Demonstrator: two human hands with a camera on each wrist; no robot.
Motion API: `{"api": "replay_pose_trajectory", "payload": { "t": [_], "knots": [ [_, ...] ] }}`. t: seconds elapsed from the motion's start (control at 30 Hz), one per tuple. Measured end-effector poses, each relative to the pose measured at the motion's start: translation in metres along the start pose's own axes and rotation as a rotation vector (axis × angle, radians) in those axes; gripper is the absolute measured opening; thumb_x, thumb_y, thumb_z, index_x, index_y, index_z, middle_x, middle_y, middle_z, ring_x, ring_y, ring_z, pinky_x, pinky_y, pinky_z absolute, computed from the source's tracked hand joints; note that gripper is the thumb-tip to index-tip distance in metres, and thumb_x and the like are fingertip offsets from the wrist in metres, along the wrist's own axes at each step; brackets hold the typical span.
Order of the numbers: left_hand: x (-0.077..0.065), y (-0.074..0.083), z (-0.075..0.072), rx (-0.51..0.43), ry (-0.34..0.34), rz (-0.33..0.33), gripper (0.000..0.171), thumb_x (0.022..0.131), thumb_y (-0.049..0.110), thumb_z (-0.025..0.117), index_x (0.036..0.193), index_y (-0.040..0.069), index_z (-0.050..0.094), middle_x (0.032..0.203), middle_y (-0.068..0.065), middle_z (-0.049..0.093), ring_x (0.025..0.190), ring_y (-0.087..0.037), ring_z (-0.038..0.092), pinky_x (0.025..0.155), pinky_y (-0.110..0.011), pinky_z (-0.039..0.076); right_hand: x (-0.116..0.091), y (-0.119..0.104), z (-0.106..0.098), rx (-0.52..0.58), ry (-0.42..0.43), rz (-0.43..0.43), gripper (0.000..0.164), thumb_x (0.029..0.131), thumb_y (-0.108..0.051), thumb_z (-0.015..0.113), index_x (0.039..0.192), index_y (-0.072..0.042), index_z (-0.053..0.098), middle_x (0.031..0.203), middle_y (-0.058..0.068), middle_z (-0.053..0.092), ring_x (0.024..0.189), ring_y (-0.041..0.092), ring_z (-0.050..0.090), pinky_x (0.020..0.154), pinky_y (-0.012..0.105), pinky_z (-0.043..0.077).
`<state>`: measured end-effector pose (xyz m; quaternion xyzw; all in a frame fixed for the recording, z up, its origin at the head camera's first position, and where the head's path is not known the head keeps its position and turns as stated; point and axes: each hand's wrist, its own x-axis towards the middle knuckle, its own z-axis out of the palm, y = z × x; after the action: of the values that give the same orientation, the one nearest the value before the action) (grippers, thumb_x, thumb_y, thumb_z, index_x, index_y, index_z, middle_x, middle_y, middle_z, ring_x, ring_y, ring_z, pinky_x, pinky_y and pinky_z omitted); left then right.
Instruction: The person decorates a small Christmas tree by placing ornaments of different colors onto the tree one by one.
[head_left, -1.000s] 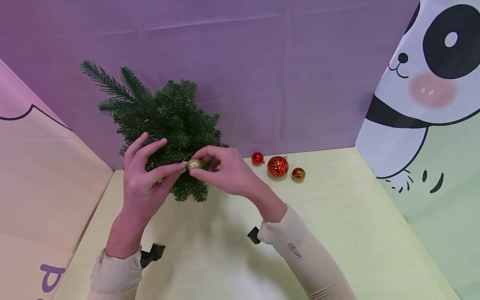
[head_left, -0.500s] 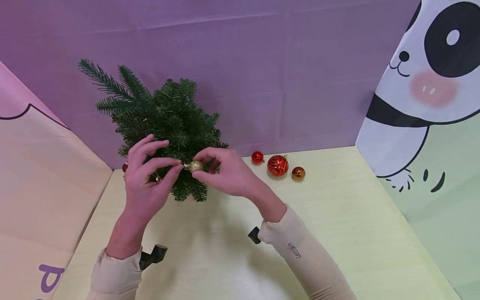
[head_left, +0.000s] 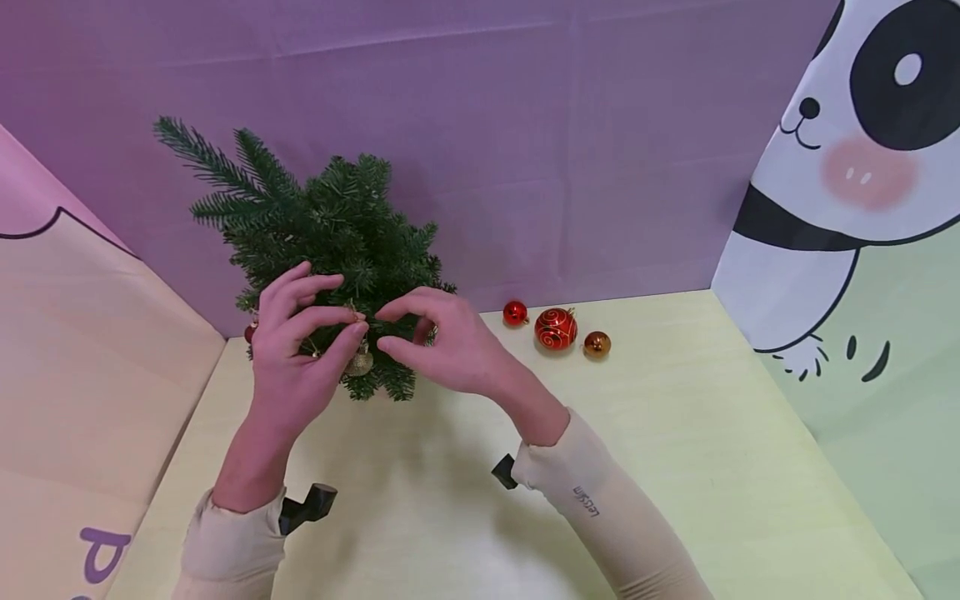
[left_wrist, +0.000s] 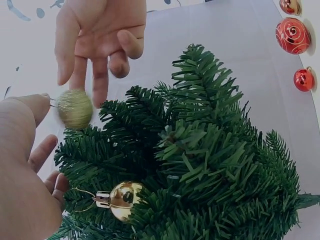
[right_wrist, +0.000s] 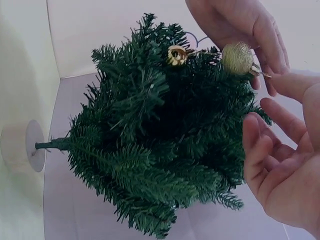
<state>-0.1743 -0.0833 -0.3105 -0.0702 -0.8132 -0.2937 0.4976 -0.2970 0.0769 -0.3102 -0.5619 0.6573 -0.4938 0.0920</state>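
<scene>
A glittery gold bauble [head_left: 360,363] hangs beneath my left hand [head_left: 303,342], whose thumb and index finger pinch its thin wire loop. My right hand [head_left: 446,342] is just to the right, its thumb and index finger apart with nothing visible between them. Both hands are in front of a small green artificial Christmas tree [head_left: 345,225]. In the left wrist view the bauble [left_wrist: 74,109] looks slightly blurred, clear of the right fingers above it. Lower down, a shiny gold bauble [left_wrist: 125,201] rests among the branches, partly covered by needles.
On the pale table [head_left: 675,433], right of the tree, lie a small red bauble [head_left: 515,313], a larger red patterned one [head_left: 556,329] and a copper one [head_left: 597,345]. A dark red bauble [head_left: 251,332] shows at the tree's left. Behind stands a purple backdrop [head_left: 510,150].
The right hand has let go of the glittery bauble, which has swung from lying sideways between both hands to hanging below the left fingers. The left hand keeps pinching its loop.
</scene>
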Motion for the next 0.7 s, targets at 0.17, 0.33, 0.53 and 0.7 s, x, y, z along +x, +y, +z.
{"api": "replay_pose_trajectory", "payload": {
  "t": [0.17, 0.33, 0.53, 0.7],
  "knots": [
    [0.0002, 0.0006, 0.0005, -0.008, 0.011, 0.003, 0.05, 0.088, 0.05, 0.066, 0.079, 0.001, 0.074, 0.114, -0.021, 0.062, 0.129, -0.042, 0.038, 0.099, -0.035, 0.034, 0.0037, -0.0041, 0.0026, -0.016, 0.019, -0.022, 0.019, 0.092, -0.02, 0.069, 0.11, -0.014, 0.073, 0.106, -0.005, 0.064, 0.074, 0.008, 0.052, 0.061, 0.025, 0.045],
    [0.0002, 0.0013, 0.0008, -0.014, 0.01, 0.004, 0.051, 0.088, 0.05, 0.066, 0.079, 0.001, 0.074, 0.114, -0.021, 0.062, 0.129, -0.042, 0.038, 0.099, -0.034, 0.035, 0.0059, -0.0051, 0.0046, -0.007, 0.066, -0.041, 0.011, 0.091, -0.016, 0.069, 0.101, -0.013, 0.075, 0.099, -0.005, 0.066, 0.075, 0.006, 0.053, 0.066, 0.026, 0.047],
    [0.0009, 0.0024, 0.0013, -0.015, 0.009, -0.001, 0.051, 0.088, 0.051, 0.066, 0.08, 0.001, 0.074, 0.115, -0.021, 0.061, 0.13, -0.041, 0.037, 0.098, -0.037, 0.034, 0.0063, -0.0071, 0.0053, 0.019, 0.111, -0.087, 0.01, 0.091, -0.014, 0.07, 0.098, -0.011, 0.076, 0.096, -0.006, 0.067, 0.076, 0.005, 0.055, 0.07, 0.023, 0.048],
    [0.002, 0.0055, 0.0027, -0.017, 0.007, -0.006, 0.051, 0.088, 0.051, 0.066, 0.08, 0.002, 0.074, 0.117, -0.02, 0.061, 0.13, -0.04, 0.037, 0.097, -0.039, 0.034, 0.0066, -0.009, 0.0052, 0.031, 0.145, -0.113, 0.01, 0.091, -0.012, 0.069, 0.098, -0.009, 0.076, 0.094, -0.004, 0.066, 0.076, 0.004, 0.055, 0.069, 0.021, 0.048]
  ]
}}
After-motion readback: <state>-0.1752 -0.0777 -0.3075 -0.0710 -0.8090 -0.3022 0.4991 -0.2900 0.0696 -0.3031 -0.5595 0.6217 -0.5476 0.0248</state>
